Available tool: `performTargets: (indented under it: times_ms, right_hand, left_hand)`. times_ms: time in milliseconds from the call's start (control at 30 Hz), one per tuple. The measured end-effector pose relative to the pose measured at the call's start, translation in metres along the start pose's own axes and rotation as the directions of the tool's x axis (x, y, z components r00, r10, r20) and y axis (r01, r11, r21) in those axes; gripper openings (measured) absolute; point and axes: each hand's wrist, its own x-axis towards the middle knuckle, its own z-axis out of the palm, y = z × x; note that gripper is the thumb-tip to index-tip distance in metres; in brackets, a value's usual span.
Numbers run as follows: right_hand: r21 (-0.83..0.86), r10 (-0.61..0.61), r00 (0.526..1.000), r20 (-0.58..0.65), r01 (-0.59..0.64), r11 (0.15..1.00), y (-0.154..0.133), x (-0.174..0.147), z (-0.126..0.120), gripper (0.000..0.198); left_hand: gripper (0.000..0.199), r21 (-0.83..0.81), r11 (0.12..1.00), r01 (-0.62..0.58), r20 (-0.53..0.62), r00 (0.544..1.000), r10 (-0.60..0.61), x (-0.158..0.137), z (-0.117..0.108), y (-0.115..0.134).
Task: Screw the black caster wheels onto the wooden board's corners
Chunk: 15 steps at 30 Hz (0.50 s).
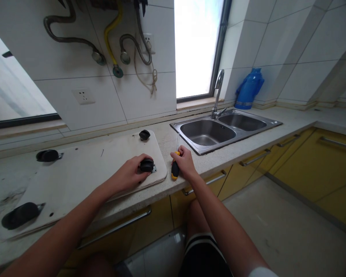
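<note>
My left hand (pixel 136 169) is closed around a black caster wheel (pixel 147 165) at the near right corner of a white board (pixel 95 165). Part of the caster's metal plate shows beside my fingers. In my right hand (pixel 186 161) is a screwdriver (pixel 175 168) with a black and yellow handle, its shaft pointing away from me over the counter. Three more black casters sit at the board's other corners: one at the far right (pixel 144 134), one at the far left (pixel 47 155) and one at the near left (pixel 20 215).
The board lies on a pale countertop (pixel 202 159). To the right is a double steel sink (pixel 207 134) with a tall faucet (pixel 218 90), and a blue thermos-like container (pixel 249 89) stands behind it. Hoses (pixel 112 30) hang on the tiled wall. Yellow cabinets (pixel 248 169) with bar handles run below.
</note>
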Motion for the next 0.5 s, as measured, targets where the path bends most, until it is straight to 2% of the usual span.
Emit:
performTargets:
  times_ms: [300,500]
  right_hand:
    - [0.014,0.009,1.000,0.012,-0.009,1.000,0.001,0.001,0.000,0.047]
    - [0.037,0.016,1.000,0.026,-0.017,0.999,-0.004,-0.001,0.000,0.047]
  left_hand:
    - [0.059,0.007,1.000,-0.009,-0.047,0.999,0.010,-0.001,0.010,-0.005]
    - [0.056,0.029,0.999,0.016,-0.063,0.998,-0.014,-0.001,0.016,-0.008]
